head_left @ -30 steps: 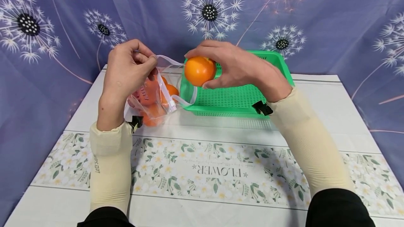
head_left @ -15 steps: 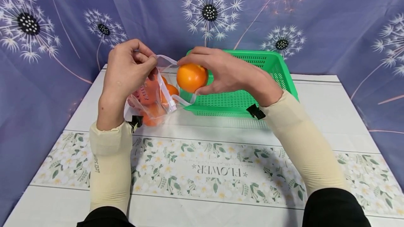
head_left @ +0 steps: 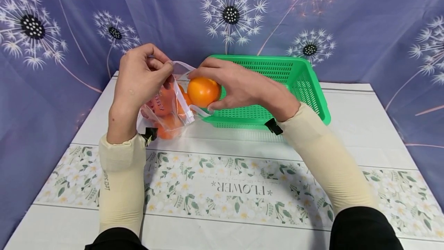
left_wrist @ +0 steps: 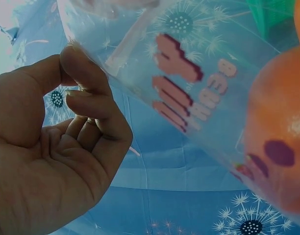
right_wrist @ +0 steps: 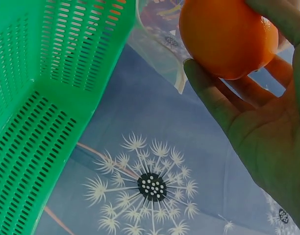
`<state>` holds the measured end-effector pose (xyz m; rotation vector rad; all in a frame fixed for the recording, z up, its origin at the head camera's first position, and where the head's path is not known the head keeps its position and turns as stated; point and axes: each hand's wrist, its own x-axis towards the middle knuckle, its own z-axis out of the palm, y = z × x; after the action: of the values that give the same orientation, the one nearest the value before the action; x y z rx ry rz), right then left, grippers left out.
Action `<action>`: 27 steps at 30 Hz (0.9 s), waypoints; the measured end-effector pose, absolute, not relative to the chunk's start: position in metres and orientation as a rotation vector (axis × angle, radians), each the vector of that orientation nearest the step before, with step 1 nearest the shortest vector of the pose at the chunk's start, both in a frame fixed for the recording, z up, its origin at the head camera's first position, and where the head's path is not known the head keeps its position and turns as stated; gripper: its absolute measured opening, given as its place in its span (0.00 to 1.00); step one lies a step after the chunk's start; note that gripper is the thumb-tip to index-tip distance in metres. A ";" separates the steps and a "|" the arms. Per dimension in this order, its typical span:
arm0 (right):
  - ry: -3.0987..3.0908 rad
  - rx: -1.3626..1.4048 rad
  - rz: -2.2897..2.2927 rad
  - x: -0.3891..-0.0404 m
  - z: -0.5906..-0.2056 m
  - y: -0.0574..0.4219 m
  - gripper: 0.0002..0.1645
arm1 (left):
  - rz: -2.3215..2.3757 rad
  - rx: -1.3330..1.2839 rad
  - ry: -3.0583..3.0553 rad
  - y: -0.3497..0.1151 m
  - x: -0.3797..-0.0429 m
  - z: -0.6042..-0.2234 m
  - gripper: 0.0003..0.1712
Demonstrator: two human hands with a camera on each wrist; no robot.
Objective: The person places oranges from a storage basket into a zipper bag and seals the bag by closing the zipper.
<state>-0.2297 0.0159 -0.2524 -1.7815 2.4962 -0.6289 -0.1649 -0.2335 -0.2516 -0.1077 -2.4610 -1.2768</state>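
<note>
A clear zip bag (head_left: 166, 113) with printed lettering stands on the table, several orange fruits (head_left: 169, 126) inside it. My left hand (head_left: 140, 76) pinches the bag's top edge between thumb and forefinger; the left wrist view shows the lettering and a fruit (left_wrist: 282, 132) through the plastic. My right hand (head_left: 239, 84) grips a round orange fruit, seemingly a persimmon (head_left: 204, 92), with fingers over its top and thumb below. That fruit is right at the bag's open mouth, overlapping its white zip strip in the head view. In the right wrist view the fingers curl round the fruit (right_wrist: 226, 36).
A green slotted plastic basket (head_left: 312, 88) stands right of the bag, under my right hand and wrist. The table (head_left: 243, 211) has a flower-printed cover. A blue dandelion-print curtain (head_left: 173, 10) hangs close behind the basket and along both sides.
My right hand has carried the orange fruit left and down, from over the basket's left end to the bag's mouth. The left hand and bag have stayed in place.
</note>
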 end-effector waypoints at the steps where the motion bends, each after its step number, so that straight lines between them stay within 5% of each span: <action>1: 2.498 -1.781 -0.624 -0.229 -0.253 0.015 0.46 | -1.275 -0.106 -2.462 -0.234 -0.165 -0.252 0.07; 27: 2.508 -1.950 -0.680 -0.231 -0.265 0.009 0.41 | -1.260 -0.120 -2.481 -0.234 -0.162 -0.250 0.06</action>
<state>-0.2312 0.0085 -0.2653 -1.9504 2.5084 -0.6804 -0.1618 -0.2344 -0.2496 -0.1203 -2.4807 -1.2604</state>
